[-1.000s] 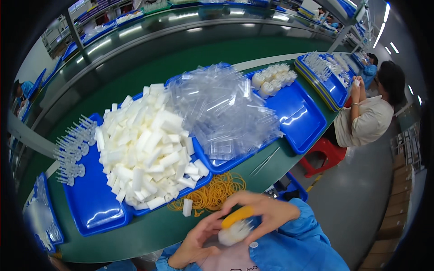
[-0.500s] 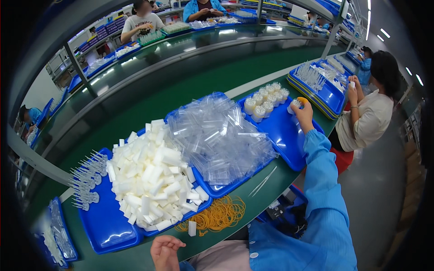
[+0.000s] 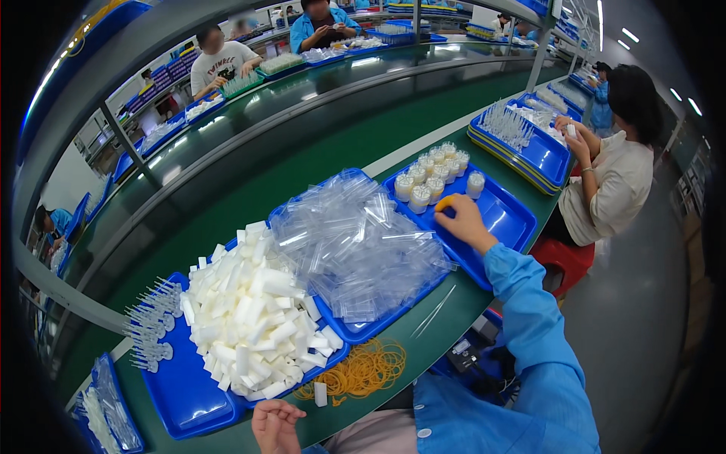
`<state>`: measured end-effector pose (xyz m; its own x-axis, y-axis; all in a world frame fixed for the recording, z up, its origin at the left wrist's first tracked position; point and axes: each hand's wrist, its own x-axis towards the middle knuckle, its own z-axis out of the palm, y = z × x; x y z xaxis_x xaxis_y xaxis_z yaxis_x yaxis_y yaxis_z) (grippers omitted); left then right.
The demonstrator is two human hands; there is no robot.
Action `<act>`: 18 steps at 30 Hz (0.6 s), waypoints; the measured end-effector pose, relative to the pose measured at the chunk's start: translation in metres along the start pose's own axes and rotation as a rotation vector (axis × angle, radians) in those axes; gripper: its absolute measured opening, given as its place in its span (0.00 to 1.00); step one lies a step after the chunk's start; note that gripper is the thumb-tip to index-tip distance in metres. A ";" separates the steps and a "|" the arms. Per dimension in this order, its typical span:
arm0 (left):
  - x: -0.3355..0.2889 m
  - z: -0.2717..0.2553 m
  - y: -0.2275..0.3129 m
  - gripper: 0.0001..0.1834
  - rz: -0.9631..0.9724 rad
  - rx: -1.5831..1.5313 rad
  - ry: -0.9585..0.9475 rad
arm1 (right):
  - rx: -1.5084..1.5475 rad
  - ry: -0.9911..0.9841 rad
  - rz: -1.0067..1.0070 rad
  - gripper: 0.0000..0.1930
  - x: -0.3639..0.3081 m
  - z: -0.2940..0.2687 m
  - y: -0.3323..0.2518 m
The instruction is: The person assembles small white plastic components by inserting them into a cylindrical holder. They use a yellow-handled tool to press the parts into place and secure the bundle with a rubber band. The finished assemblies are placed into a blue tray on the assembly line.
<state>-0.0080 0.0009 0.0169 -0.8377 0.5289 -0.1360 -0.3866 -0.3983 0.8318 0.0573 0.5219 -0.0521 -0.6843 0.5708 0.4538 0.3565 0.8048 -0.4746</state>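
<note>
My right hand (image 3: pixel 461 222), an orange cover on a fingertip, hangs over the right blue tray (image 3: pixel 503 219) with its fingers loosely bent and nothing visible in them. Just beyond it stands a small bundle (image 3: pixel 475 185), clear outside and cream inside, apart from several similar upright bundles (image 3: pixel 420 198). My left hand (image 3: pixel 277 425) rests palm up at the front edge, fingers loosely curled and holding nothing I can see. Nearest to it are a single white block (image 3: pixel 321 394) and a tangle of yellow rubber bands (image 3: pixel 370 371).
Left of the right tray lie a heap of clear plastic tubes (image 3: pixel 363 242) and a pile of white foam blocks (image 3: pixel 257 318). Tweezers (image 3: pixel 433 311) lie near the front edge. Clear stemmed pieces (image 3: pixel 151 325) stand far left. A co-worker (image 3: pixel 616 174) sits at right beside stacked trays (image 3: pixel 522 144).
My right hand has let go of the bundle, which now stands in the tray, and has moved left and nearer. My left hand stays about where it was. The view has shifted slightly.
</note>
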 end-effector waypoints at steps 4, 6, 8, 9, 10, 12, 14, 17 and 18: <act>-0.001 0.000 -0.001 0.10 -0.005 -0.030 -0.032 | -0.056 0.033 -0.023 0.15 0.008 0.009 -0.021; -0.003 -0.002 -0.002 0.10 -0.009 -0.034 -0.023 | -0.077 0.045 0.026 0.15 0.016 0.014 -0.018; -0.005 -0.002 -0.001 0.09 -0.006 -0.031 -0.005 | -0.077 0.046 0.048 0.15 0.020 0.020 -0.013; -0.006 -0.003 -0.002 0.09 -0.003 -0.031 0.012 | -0.082 0.041 0.058 0.14 0.021 0.020 -0.013; -0.006 -0.003 -0.003 0.09 -0.001 -0.032 0.028 | -0.060 0.047 0.035 0.14 0.020 0.019 -0.012; -0.006 -0.001 -0.002 0.09 -0.004 -0.037 0.023 | -0.014 0.055 -0.011 0.13 0.016 0.018 -0.011; -0.008 -0.001 -0.003 0.09 -0.009 -0.045 0.024 | 0.093 0.123 0.033 0.11 0.007 0.015 -0.004; -0.008 -0.001 -0.003 0.08 -0.012 -0.056 0.022 | 0.174 0.334 0.169 0.07 0.000 0.005 0.015; -0.005 0.000 -0.005 0.07 -0.019 -0.055 0.017 | 0.178 0.425 0.234 0.06 -0.004 -0.001 0.028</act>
<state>-0.0024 0.0003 0.0134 -0.8365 0.5238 -0.1608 -0.4224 -0.4296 0.7981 0.0702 0.5429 -0.0668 -0.2674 0.7776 0.5691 0.3296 0.6288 -0.7043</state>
